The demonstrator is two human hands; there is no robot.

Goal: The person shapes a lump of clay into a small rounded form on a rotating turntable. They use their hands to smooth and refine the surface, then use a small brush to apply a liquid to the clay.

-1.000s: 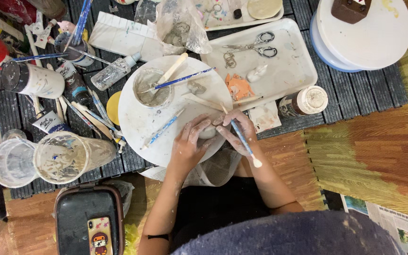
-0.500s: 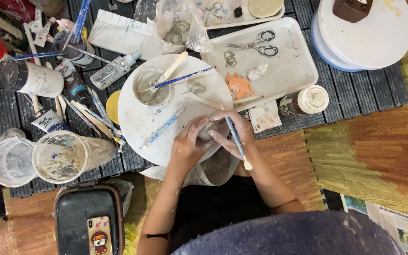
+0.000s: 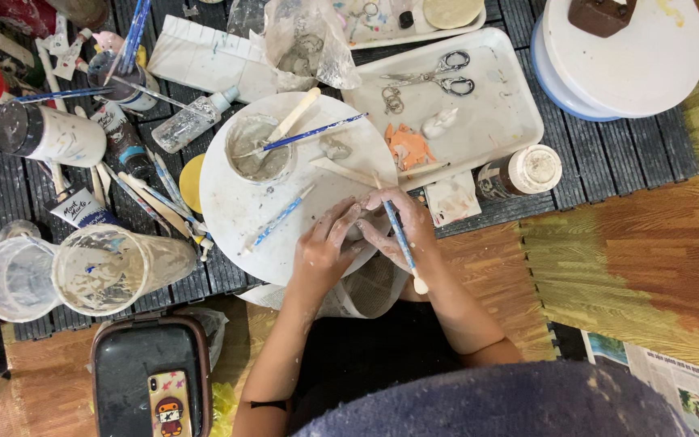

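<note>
Shaping step: my left hand [image 3: 327,247] cups the clay lump [image 3: 363,229] while my right hand [image 3: 402,226] pinches a blue tool [image 3: 400,243]; next stroke needs light pressure.

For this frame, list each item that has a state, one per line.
Left hand: cupping a small clay piece.
Right hand: holding a blue tool, tip at the clay.
Scissors: closed, lying flat in the tray.
Small bowl: upright, stick inside.
Phone: face down.

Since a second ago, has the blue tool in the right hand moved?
Yes, slightly. The blue tool in the right hand now stands steeper: its white rear end has swung left, away from the lidded jar.
</note>
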